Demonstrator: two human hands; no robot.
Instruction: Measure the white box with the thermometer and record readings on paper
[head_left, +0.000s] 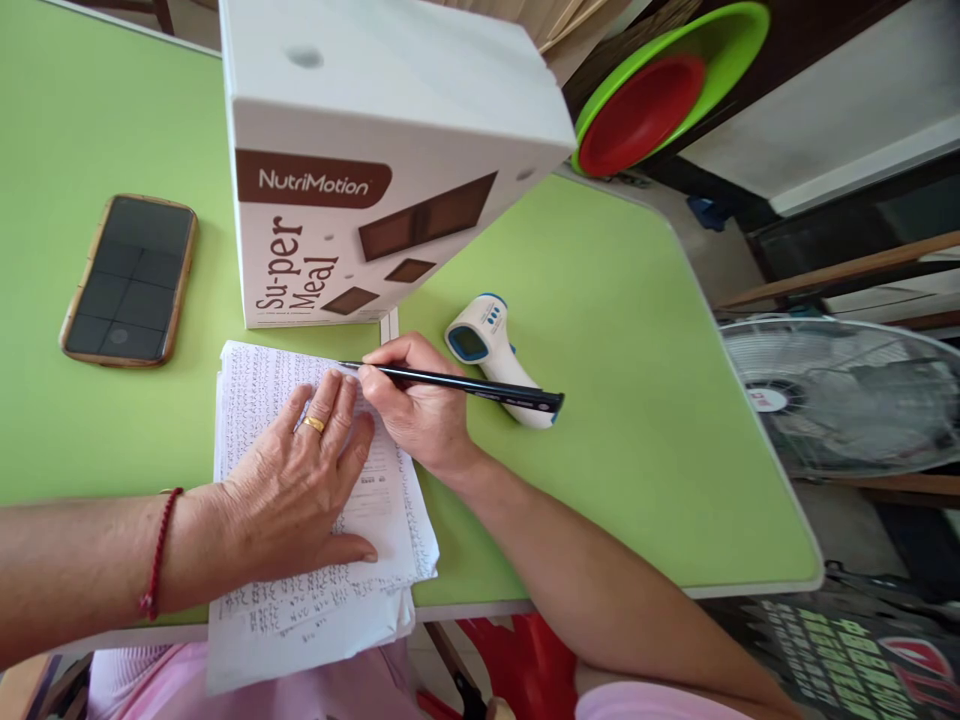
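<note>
A stack of papers [375,560] covered in handwriting lies at the table's front edge, its lowest sheets overhanging. My left hand [300,470] rests on the top sheet with fingers stretched out, a ring on one finger. In my right hand [420,405] a black pen [480,385] is pinched near its tip, which meets the paper's upper right part beside my left fingertips. Just right of that hand lies a white and blue infrared thermometer [491,345], partly behind the pen. A white carton [315,130] marked NutriMotion stands right behind the papers.
On the left of the green table [637,450] lies a phone [131,280] in a brown-edged case. Beyond the table's right edge is a fan [862,400]. A green basin [727,50] and a red basin [645,110] are at the upper right.
</note>
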